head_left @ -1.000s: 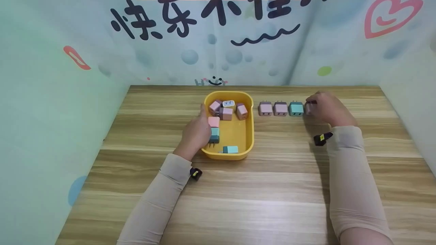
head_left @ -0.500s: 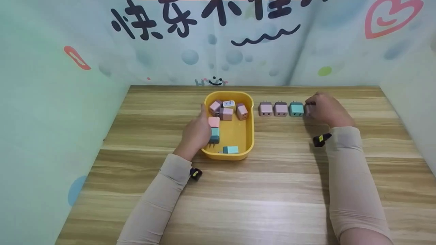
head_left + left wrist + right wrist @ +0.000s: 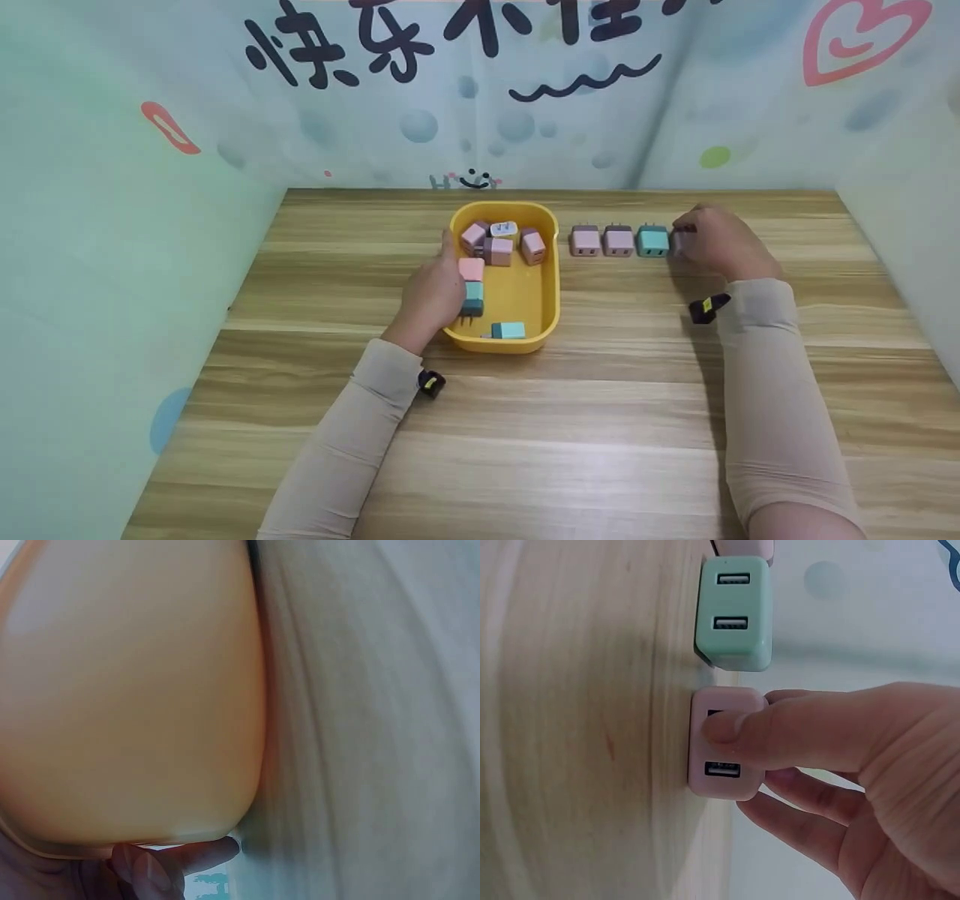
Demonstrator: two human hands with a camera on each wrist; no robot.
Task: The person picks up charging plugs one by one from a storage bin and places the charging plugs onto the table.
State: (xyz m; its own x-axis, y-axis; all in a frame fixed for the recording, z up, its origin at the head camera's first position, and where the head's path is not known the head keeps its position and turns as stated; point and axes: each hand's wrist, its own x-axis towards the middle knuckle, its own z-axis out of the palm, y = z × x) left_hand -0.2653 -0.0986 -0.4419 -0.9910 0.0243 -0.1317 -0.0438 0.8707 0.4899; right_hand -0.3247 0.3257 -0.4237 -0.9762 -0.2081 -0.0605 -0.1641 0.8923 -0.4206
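In the head view my right hand [image 3: 727, 244] is at the right end of a row of USB wall chargers. Its thumb and fingers pinch a pink USB charger [image 3: 724, 744], standing on the table with its two ports toward the right wrist camera; the thumb covers most of one port. Beside it stands a green charger [image 3: 653, 241], then two pink chargers [image 3: 619, 241] further left. My left hand [image 3: 435, 289] grips the left wall of a yellow plastic bin [image 3: 551, 300], thumb along the rim. In the left wrist view its fingertips [image 3: 152, 874] show against the bin's outer wall.
Inside the bin lie several loose chargers, among them a pink one [image 3: 532, 246], a white-faced one [image 3: 503, 229] and a green one [image 3: 508, 330]. The wooden table [image 3: 585, 450] ends at a printed backdrop [image 3: 360, 127] behind the row.
Almost nothing differs. My right hand has shifted very slightly left over the last second, still on the same pink charger; the left hand and bin stay put.
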